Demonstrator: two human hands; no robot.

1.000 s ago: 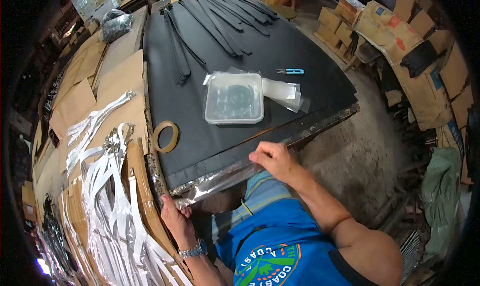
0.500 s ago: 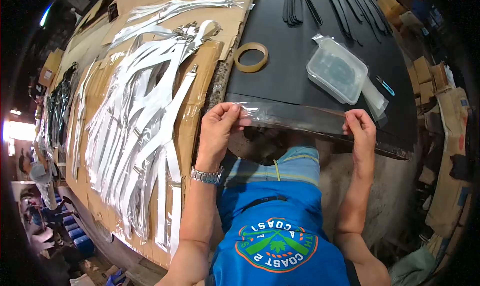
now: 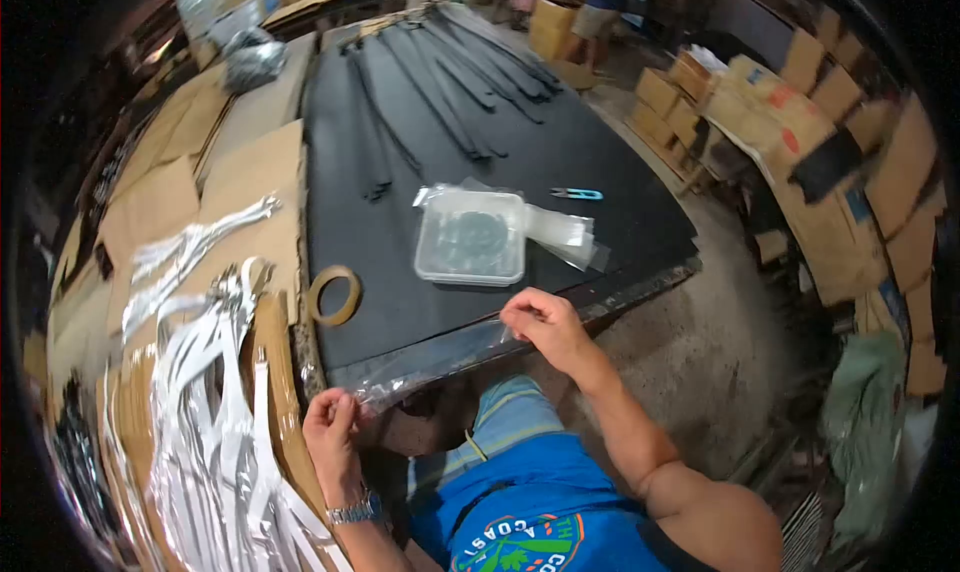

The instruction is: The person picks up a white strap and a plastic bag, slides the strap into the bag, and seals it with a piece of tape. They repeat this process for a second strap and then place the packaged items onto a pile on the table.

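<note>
The left hand (image 3: 335,417) is pinching one end of a clear plastic sleeve (image 3: 430,364) between thumb and fingers; the right hand (image 3: 540,322) is pinching the other end. The sleeve is lying lengthwise between the hands, along the near edge of a black-topped table (image 3: 620,162).

On this surface, a tape roll (image 3: 351,307) is lying flat near the left edge. A translucent container (image 3: 470,242) is standing near the middle, with clear packets (image 3: 560,229) extending from beside it. Blue-handled snips (image 3: 578,194) are resting beyond the packets. Black straps (image 3: 432,97) are fanning across the far end.

To the left, white straps (image 3: 190,392) are covering part of a cardboard-covered surface (image 3: 250,162). To the right, cardboard boxes (image 3: 655,102) are standing beyond the table, and a green sack (image 3: 868,402) is slumping nearer. A person (image 3: 600,17) is standing in the background.
</note>
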